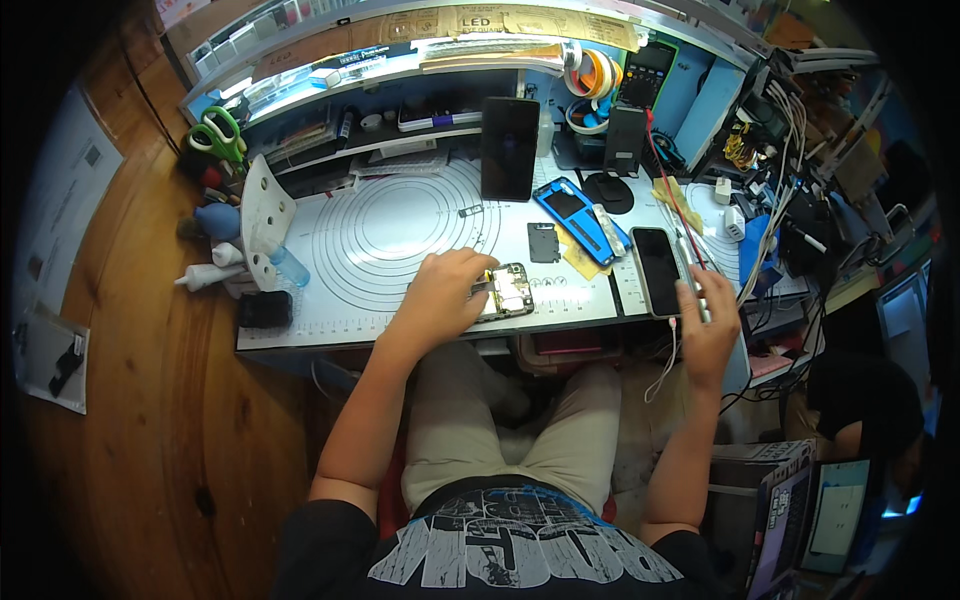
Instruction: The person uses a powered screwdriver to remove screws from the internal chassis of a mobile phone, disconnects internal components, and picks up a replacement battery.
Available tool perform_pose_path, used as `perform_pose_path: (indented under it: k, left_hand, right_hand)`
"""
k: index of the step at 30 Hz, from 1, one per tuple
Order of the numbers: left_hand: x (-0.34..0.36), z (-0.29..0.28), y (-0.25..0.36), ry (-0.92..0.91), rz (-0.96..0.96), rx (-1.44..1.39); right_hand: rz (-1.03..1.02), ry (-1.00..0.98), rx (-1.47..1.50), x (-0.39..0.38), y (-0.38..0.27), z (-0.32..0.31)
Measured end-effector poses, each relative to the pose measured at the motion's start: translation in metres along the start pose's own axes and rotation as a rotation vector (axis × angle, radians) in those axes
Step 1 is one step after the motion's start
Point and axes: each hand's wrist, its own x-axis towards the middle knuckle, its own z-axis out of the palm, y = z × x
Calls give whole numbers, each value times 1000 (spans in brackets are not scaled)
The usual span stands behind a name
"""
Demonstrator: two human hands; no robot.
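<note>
Counter (300,330): grey-white, covered by a work mat (400,235) printed with concentric circles. A shelf (380,135) runs along the back, green-handled scissors (220,132) at its left end.

Tall dark phone (508,148) stands upright against the shelf. A blue phone frame (575,215) lies flat right of centre, a yellow cloth (580,258) just beside it. Second black phone (657,270) lies screen up near the right edge of the counter.

Left hand (445,292): palm down on the mat, fingers curled over the left part of a circuit board (508,290), pressing it to the mat. Board sits at the front edge, centre.

Right hand (708,325): at the right front corner, just beside the black phone, fingers closed around a thin white tool (695,280). A white cable (665,365) hangs below this hand.

Small dark plate (543,242) lies on the mat, just above the board, not touching it.
</note>
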Motion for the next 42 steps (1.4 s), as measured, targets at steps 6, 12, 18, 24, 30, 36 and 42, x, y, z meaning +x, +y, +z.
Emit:
perform_pose_path:
  k: [6,12,18,24,30,36,42]
  left_hand:
    - [-20,-1,-11,41,-155,-124]
    - [-21,-13,-10,64,-204,-239]
    - [-52,-12,-24,271,-308,-646]
    - [-62,-6,-36,418,-338,-911]
    - [-61,-6,-38,403,-320,-782]
    - [-61,-5,-42,403,-288,-737]
    - [-61,-10,-39,376,-313,-781]
  right_hand:
    - [-169,-350,416,-38,-81,70]
    - [-228,-415,438,-38,-98,113]
    - [-187,-365,432,-41,-101,130]
    - [-94,-380,492,-35,-117,133]
    - [249,-451,730,-36,-137,140]
    - [393,-384,917,-25,-150,145]
    - [347,-95,1011,15,-138,86]
